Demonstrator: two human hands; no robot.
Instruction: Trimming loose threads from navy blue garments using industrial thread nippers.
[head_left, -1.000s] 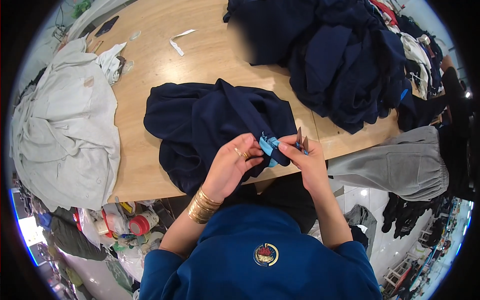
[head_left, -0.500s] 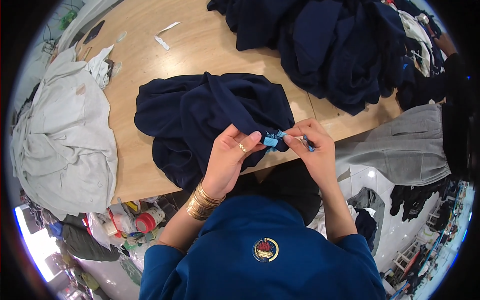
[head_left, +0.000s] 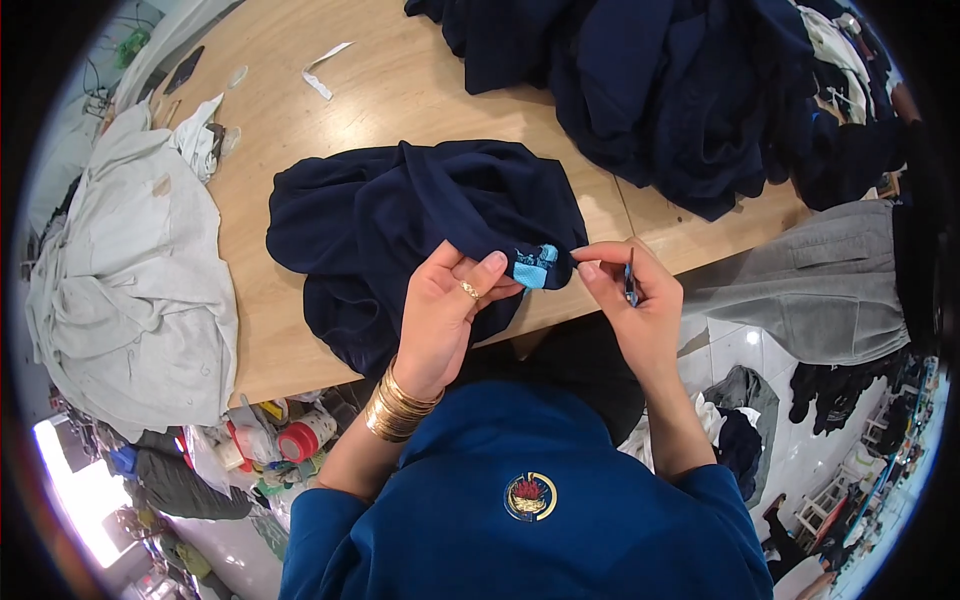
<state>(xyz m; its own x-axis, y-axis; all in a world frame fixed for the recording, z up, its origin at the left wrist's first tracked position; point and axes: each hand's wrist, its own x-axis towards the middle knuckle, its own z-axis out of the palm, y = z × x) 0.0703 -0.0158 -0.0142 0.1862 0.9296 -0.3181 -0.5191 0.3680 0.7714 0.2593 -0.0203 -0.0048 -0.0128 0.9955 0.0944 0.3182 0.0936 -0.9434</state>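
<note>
A navy garment (head_left: 380, 215) lies bunched on the table before me. Its narrow end, gripped between the thumb and fingers of my left hand (head_left: 447, 310), is raised toward me and carries a light blue patch (head_left: 530, 272) with ragged blue stitching. My right hand (head_left: 640, 300) is closed, thumb and forefinger pinched at the tip of that end; whether they grip cloth or a thread is too small to tell. Tucked in its curled fingers is a small dark tool with blue on it (head_left: 630, 285), which looks like thread snips.
A large heap of navy garments (head_left: 660, 90) covers the table's far right. Pale grey cloth (head_left: 130, 280) drapes over the left edge. On the wooden table (head_left: 400, 95) lie a white strip (head_left: 322, 72) and a dark phone (head_left: 186, 68). Grey trousers (head_left: 810, 285) hang at the right.
My right hand has shifted slightly right, from the blue patch to the tip of the cloth. The patch now shows more fully.
</note>
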